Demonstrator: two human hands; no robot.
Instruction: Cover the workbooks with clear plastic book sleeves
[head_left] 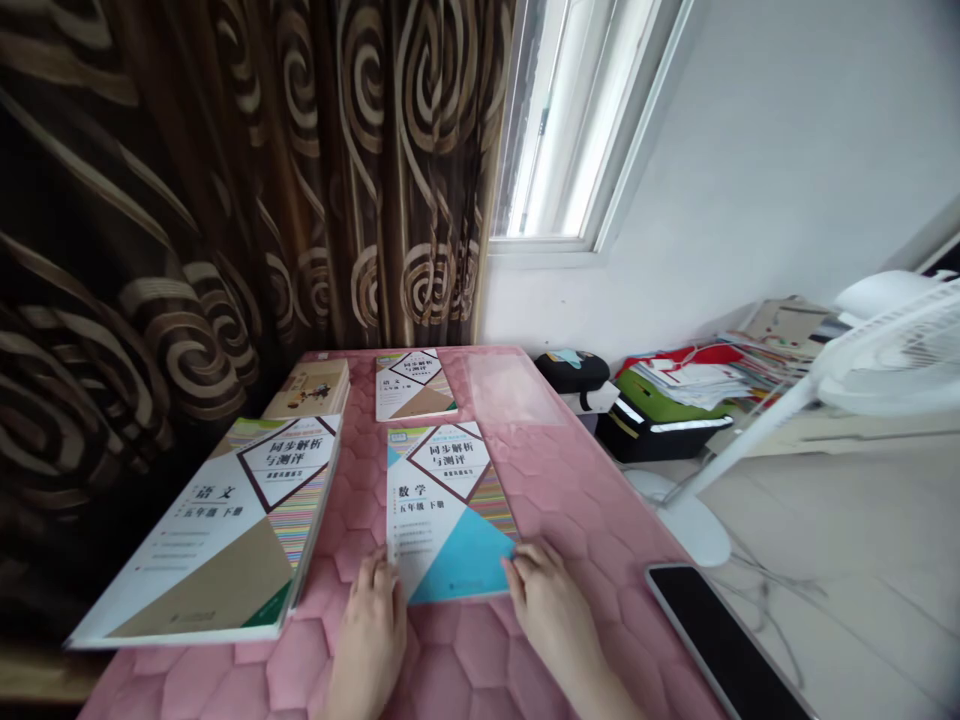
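A workbook with a blue triangle on its cover (pixel 448 510) lies flat on the pink quilted table cover (pixel 585 500) in front of me. My left hand (pixel 371 630) touches its near left corner, fingers resting on the edge. At the near right corner, the fingertips of my right hand (pixel 551 610) press on the cover. A larger workbook with a tan triangle (pixel 225 540) lies to the left. A smaller one (pixel 412 383) sits farther back, beside a yellowish book (pixel 309 388).
A dark phone or tablet (pixel 720 640) lies at the table's right edge. A brown swirl-patterned curtain (pixel 225 180) hangs behind and left. A white fan (pixel 885 350) stands right, with stacked books and papers (pixel 697 380) on the floor near a window (pixel 570 120).
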